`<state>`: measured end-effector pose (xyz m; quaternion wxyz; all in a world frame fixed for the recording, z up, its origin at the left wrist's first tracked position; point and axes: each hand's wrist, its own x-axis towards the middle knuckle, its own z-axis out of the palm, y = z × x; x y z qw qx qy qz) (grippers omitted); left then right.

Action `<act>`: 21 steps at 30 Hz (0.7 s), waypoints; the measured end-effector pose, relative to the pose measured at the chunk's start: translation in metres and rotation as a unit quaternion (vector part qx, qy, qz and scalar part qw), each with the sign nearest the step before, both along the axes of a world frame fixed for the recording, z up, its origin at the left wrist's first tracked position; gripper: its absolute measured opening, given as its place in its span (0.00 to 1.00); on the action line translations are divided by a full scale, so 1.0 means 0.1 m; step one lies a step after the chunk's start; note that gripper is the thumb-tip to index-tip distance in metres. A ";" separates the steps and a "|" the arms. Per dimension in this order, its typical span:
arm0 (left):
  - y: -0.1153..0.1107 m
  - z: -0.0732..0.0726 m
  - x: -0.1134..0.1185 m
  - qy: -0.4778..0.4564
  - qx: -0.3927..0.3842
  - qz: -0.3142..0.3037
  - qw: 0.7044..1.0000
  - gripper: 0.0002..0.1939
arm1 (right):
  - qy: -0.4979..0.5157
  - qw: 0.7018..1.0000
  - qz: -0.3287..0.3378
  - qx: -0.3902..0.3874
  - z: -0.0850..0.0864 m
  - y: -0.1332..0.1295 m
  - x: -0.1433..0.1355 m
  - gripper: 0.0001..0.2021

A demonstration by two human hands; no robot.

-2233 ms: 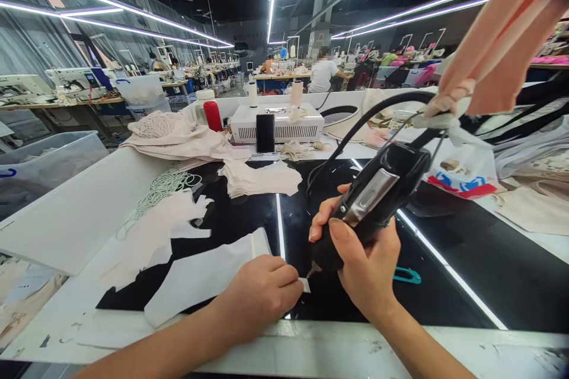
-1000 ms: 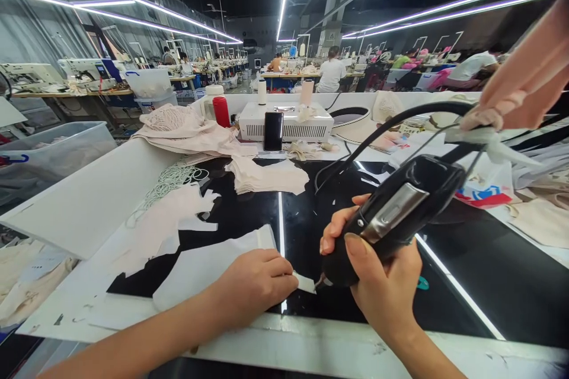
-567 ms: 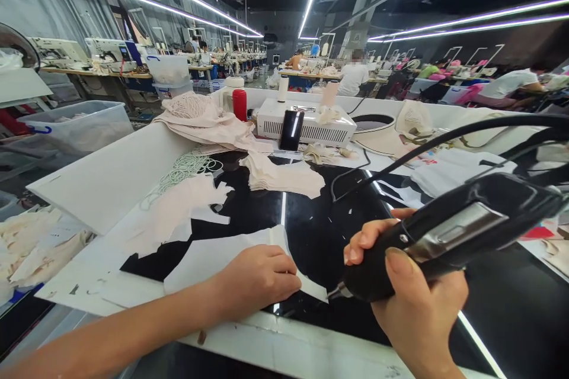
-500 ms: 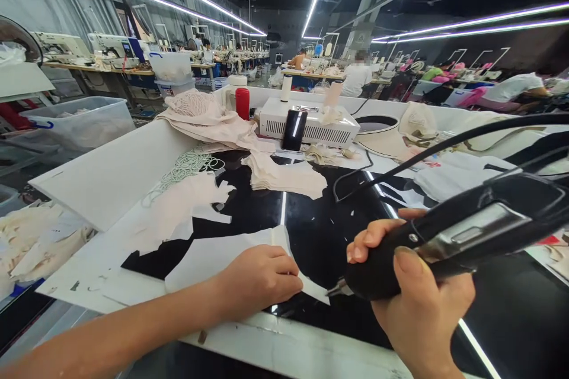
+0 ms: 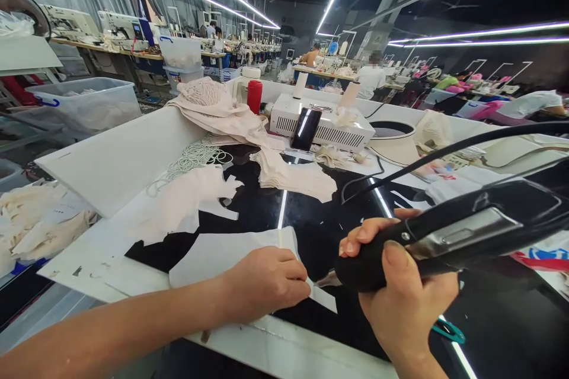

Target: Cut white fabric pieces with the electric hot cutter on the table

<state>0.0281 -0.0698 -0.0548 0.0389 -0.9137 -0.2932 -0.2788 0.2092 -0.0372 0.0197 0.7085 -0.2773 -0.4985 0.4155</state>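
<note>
A pale fabric piece point(image 5: 213, 254) lies on the glossy black board, with a narrow strip point(image 5: 324, 298) reaching right from under my fingers. My left hand point(image 5: 269, 278) presses down on it, fingers curled together at the strip. In my right hand point(image 5: 400, 296) is a black corded hand tool point(image 5: 444, 237), gripped around its thick body. Its pointed metal tip point(image 5: 328, 279) meets the strip's upper edge just right of my left fingertips. Beyond them rest a stack of cream fabric pieces point(image 5: 296, 176) and a heap of pale cut pieces point(image 5: 186, 195).
A white vented box point(image 5: 322, 121) stands behind, a phone point(image 5: 306, 129) leaning on it. A red thread spool point(image 5: 254, 96), green cord point(image 5: 200, 154) and a visor point(image 5: 393, 145) are nearby. The tool's cable point(image 5: 444, 151) arches across the right. A teal object point(image 5: 448, 330) lies near my right wrist.
The tool's tip has moved left along the strip, from its far end to near my left fingers. My left hand stays pressed on the fabric. The whole view has shifted and tilted slightly.
</note>
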 end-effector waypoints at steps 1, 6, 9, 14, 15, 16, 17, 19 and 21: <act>0.00 0.00 0.00 0.001 0.001 0.001 1.000 0.15 | -0.001 1.000 0.001 -0.003 0.01 0.00 0.00 0.19; -0.01 0.02 -0.01 0.006 0.005 0.004 1.000 0.14 | 0.005 1.000 -0.005 -0.006 0.09 -0.01 0.06 0.17; -0.01 0.02 -0.01 0.009 0.007 0.001 1.000 0.12 | 0.004 1.000 -0.018 -0.002 0.10 -0.02 0.11 0.19; 0.00 0.02 0.00 0.004 0.010 0.001 1.000 0.14 | -0.008 1.000 -0.030 0.003 0.07 -0.03 0.13 0.20; 0.01 0.01 0.00 0.003 0.012 0.001 1.000 0.15 | -0.011 0.999 -0.035 0.004 0.07 -0.03 0.13 0.20; 0.01 0.01 0.00 0.004 0.013 0.002 1.000 0.15 | -0.013 0.999 -0.039 0.003 0.07 -0.03 0.12 0.20; 0.01 0.01 0.00 0.006 0.013 0.003 1.000 0.15 | -0.012 0.999 -0.040 0.002 0.09 -0.03 0.12 0.19; 0.00 0.02 0.00 0.011 0.010 0.004 1.000 0.15 | -0.004 1.000 -0.029 0.002 0.11 -0.04 0.11 0.19; 0.00 0.02 0.00 0.009 0.008 0.002 1.000 0.15 | 0.006 1.000 -0.013 0.006 0.13 -0.06 0.11 0.21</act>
